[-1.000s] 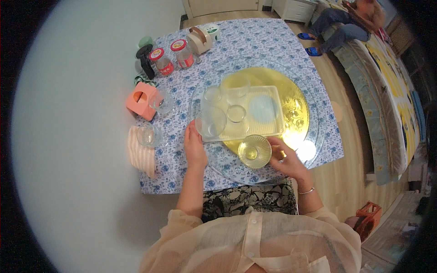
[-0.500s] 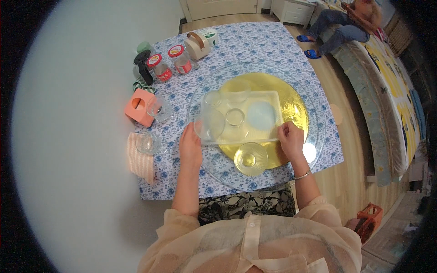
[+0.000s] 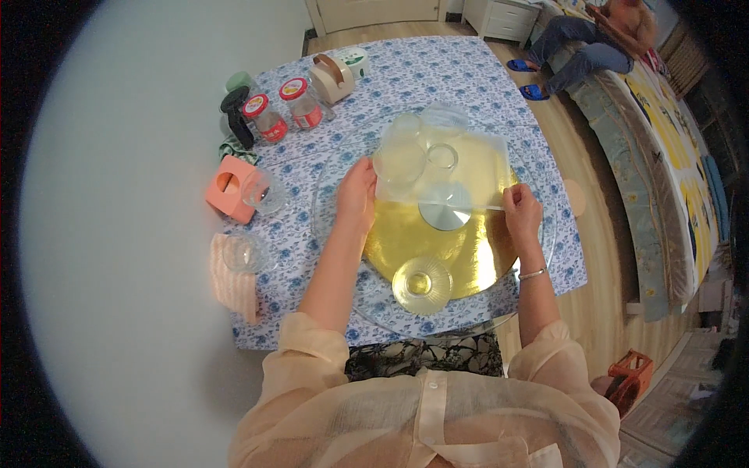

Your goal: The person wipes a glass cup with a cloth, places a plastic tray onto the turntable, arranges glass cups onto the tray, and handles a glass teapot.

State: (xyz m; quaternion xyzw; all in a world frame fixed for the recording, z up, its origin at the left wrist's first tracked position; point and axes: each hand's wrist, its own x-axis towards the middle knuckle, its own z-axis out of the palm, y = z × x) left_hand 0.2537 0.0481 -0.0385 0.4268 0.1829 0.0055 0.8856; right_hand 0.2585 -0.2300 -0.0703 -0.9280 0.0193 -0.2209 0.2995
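Note:
A translucent rectangular tray [image 3: 485,168] is held between my two hands over a gold round board [image 3: 460,261]. Several clear round glass pieces sit on it, among them a wide bowl or dish [image 3: 399,154] by its left edge; their exact kinds are hard to make out. My left hand [image 3: 357,191] is closed at the tray's left side, its fingertips partly hidden. At the near right corner, my right hand [image 3: 523,212] pinches the edge. Below the tray, a ribbed clear glass dish [image 3: 422,286] rests at the board's near rim. A silver disc [image 3: 446,217] shows at the board's middle.
A round glass turntable [image 3: 328,234] lies under the board on the flowered tablecloth [image 3: 437,58]. Along the left stand red-lidded jars [image 3: 267,121], an orange tissue box [image 3: 230,187], glass bowls [image 3: 245,252] and a folded cloth [image 3: 234,285]. Another person [image 3: 581,51] sits on a bed.
Both hands have moved the tray away from me and slightly right, with the glass pieces on it. More of the gold board and the silver disc now shows.

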